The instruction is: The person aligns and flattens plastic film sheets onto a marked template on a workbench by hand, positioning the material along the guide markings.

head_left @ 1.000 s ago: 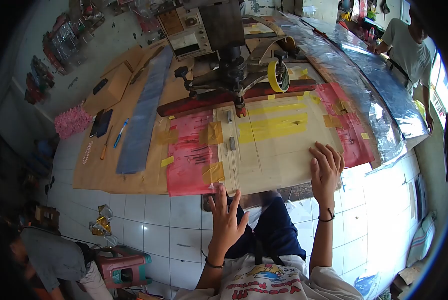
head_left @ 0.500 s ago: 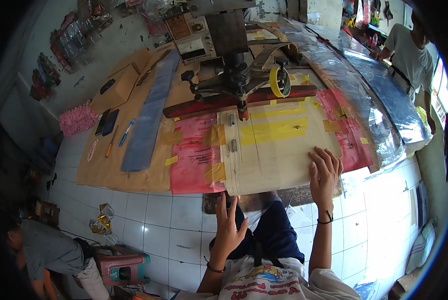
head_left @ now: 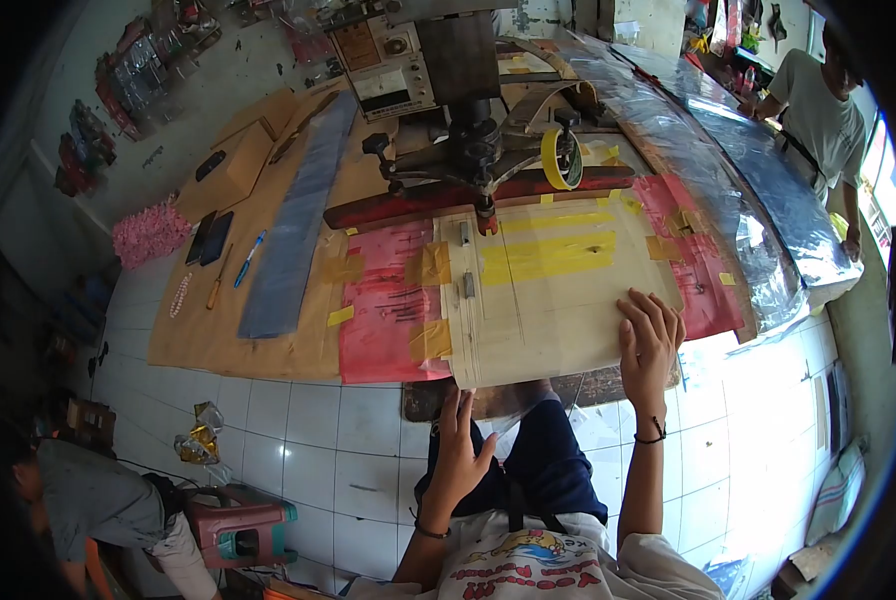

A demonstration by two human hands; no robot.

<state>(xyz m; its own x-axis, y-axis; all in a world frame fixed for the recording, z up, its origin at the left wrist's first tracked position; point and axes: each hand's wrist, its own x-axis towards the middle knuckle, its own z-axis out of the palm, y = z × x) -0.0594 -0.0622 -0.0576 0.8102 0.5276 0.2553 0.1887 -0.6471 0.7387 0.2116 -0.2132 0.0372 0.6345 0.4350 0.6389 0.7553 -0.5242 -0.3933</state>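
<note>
My right hand (head_left: pixel 652 345) lies with its fingers stretched out on the right front part of a cream-coloured board (head_left: pixel 568 325) covered by clear plastic film. My left hand (head_left: pixel 458 455) is held below the board's front edge, fingers extended upward and thumb apart; its fingertips are at the edge, and whether they touch it I cannot tell. Yellow tape strips (head_left: pixel 548 258) cross the board. Red sheets (head_left: pixel 388 300) with tape patches flank it. Along the board's back edge runs a long reddish bar (head_left: pixel 408 206) under a machine's clamp head (head_left: pixel 478 150).
A yellow tape roll (head_left: pixel 562 160) hangs on the machine. Left on the table are a blue-grey strip (head_left: pixel 298 220), a blue pen (head_left: pixel 251 258), a screwdriver (head_left: pixel 220 278) and a cardboard box (head_left: pixel 238 165). Plastic sheeting (head_left: pixel 708 170) covers the right side. One person stands right, another is lower left.
My head view has shifted slightly. My left hand stays at the front edge and my right hand stays on the board; the board looks unmoved.
</note>
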